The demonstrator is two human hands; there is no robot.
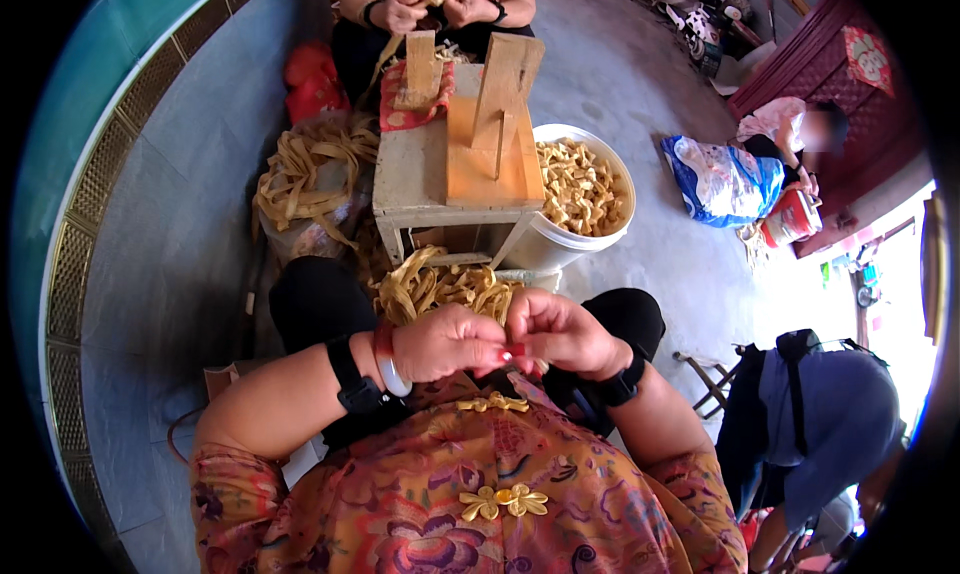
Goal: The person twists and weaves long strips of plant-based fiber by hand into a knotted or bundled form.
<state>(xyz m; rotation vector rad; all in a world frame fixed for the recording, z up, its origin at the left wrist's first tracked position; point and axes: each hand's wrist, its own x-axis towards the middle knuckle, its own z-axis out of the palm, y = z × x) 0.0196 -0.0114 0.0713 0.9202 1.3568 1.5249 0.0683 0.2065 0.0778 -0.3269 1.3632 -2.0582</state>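
Observation:
My left hand (450, 342) and my right hand (560, 339) meet above my lap, thumbs and fingertips pinched close together. Whatever small thing they hold is mostly hidden by the fingers. Just beyond them, a heap of flat tan strips (430, 284) lies between my knees, at the foot of a low pale table (405, 174). On that table stands an upright wooden board on an orange-brown wooden base (490, 184), with a second wooden block (420, 59) on a red cloth beside it.
White bucket of folded tan pieces (580, 184) right of the table; bundle of strips (310, 174) left. A person (430, 4) works opposite; another sits far right beside a blue-and-white bag (715, 179); a third (830, 424) bends close on my right. Tiled edge (135, 99) along the left.

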